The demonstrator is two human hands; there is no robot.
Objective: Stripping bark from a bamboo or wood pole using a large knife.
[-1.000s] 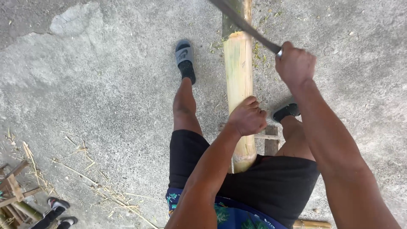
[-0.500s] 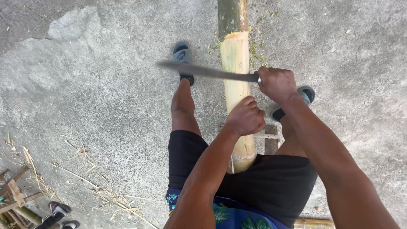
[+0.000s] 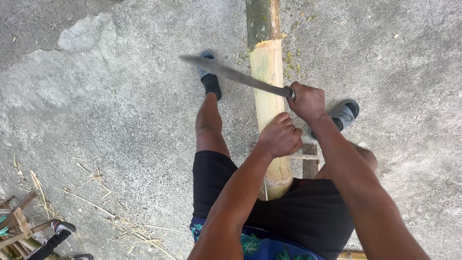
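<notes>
Long bamboo pole (image 3: pixel 269 91), pale where stripped and green beyond, runs between the seated person's legs. Left hand (image 3: pixel 280 137) clamps it, steadying it. Right hand (image 3: pixel 306 101), beside the pole, fists a long dark blade (image 3: pixel 236 75) lying across it.

The floor (image 3: pixel 120 120) is made of grey, rough concrete, and a lighter worn patch (image 3: pixel 79 33) is seen at 10 o'clock. Two grey sandals (image 3: pixel 209 72) (image 3: pixel 344 114) are planted on it. Dry straw scraps (image 3: pixel 110 212) are scattered at 7 o'clock, beside some wooden sticks (image 3: pixel 19 226). Small green chips (image 3: pixel 291 62) are spread at 1 o'clock.
</notes>
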